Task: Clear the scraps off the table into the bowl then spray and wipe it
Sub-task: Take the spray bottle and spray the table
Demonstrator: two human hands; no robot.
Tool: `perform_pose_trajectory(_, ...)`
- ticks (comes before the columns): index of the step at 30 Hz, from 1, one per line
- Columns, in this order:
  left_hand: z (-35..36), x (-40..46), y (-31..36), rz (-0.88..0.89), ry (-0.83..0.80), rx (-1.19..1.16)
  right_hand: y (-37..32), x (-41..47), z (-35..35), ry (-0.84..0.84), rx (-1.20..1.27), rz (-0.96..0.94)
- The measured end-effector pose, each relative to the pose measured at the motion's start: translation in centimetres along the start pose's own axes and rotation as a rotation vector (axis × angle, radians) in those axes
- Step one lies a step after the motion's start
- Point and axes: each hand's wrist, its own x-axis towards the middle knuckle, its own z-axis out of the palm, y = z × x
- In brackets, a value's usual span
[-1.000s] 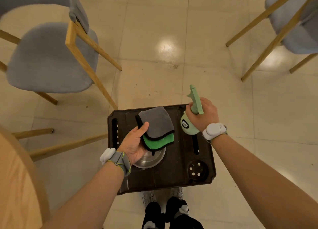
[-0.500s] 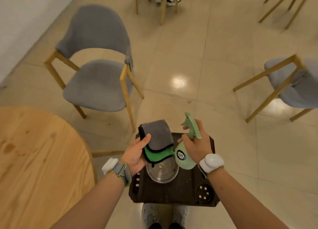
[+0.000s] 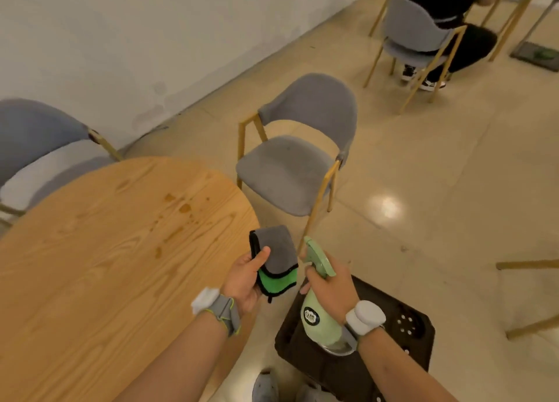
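Pale floor tiles run under a dark tray (image 3: pixel 390 368) at my feet, where a metal bowl (image 3: pixel 338 347) peeks out beneath the spray bottle (image 3: pixel 317 314). My right hand (image 3: pixel 331 286) is wrapped around that bottle's neck, its long axis tilted, nozzle aimed up and away toward the left. My left hand (image 3: pixel 243 280) pinches the folded grey-and-green cloth (image 3: pixel 273 262), thumb on top, long side pointing away from me. Left of both, the round wooden table (image 3: pixel 99 250) shows damp spots. Beyond stands a grey chair (image 3: pixel 290 165).
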Motion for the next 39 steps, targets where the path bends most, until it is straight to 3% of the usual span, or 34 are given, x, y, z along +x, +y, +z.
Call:
perform_pose_trajectory(9,-10.9,-2.6,4.4,0.134,0.231,-0.106,-5.5,1.3,10.0,-0.276,-0.087,0.046)
perform_pose_trajectory(16,-22.1,-3.2,6.0,0.206,0.410,-0.144,-7.3,2.0,19.6,-0.386,-0.171,0.099)
perform_pose_trajectory(21,-30.1,-2.8,7.8,0.250,0.449,-0.117,-8.2,2.7,27.3,-0.493,-0.252,0.180)
perform_pose_trajectory(30,-37.5,-1.2,9.9,0.235,0.402,-0.114,-8.5,5.1,34.7,-0.415,-0.367,0.254)
perform_pose_trajectory(39,-38.6,0.1,10.7,0.207,0.378,-0.145,-8.4,9.1,36.7,-0.267,-0.482,0.222)
